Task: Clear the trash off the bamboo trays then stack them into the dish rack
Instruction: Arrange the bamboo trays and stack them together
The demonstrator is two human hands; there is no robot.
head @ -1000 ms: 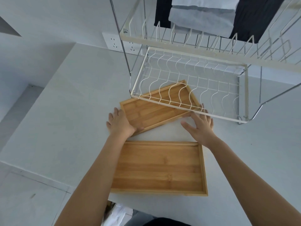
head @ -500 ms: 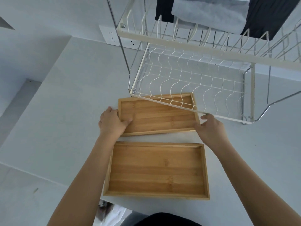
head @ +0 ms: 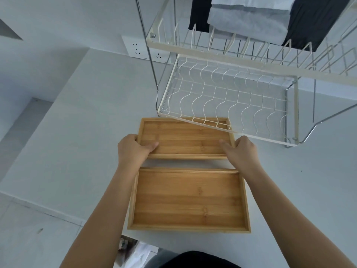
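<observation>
Two empty bamboo trays lie on the white counter. The far tray (head: 185, 139) sits square to me, its back edge tucked under the front rim of the white wire dish rack (head: 228, 105). My left hand (head: 133, 148) grips its left end, thumb inside the tray. My right hand (head: 241, 151) grips its right end, thumb inside too. The near tray (head: 189, 200) lies flat just in front of me, untouched, with a narrow gap between the two trays. No trash shows on either tray.
The rack's upper tier (head: 251, 53) overhangs the lower one. Folded grey and dark cloths (head: 249, 18) hang behind it. A wall socket (head: 139, 49) sits at the back left. A white bag (head: 139, 252) lies below the counter's front edge.
The far tray has turned from skewed to square with the near tray and slid out from under the rack. Both hands went from resting flat beside it to gripping its ends.
</observation>
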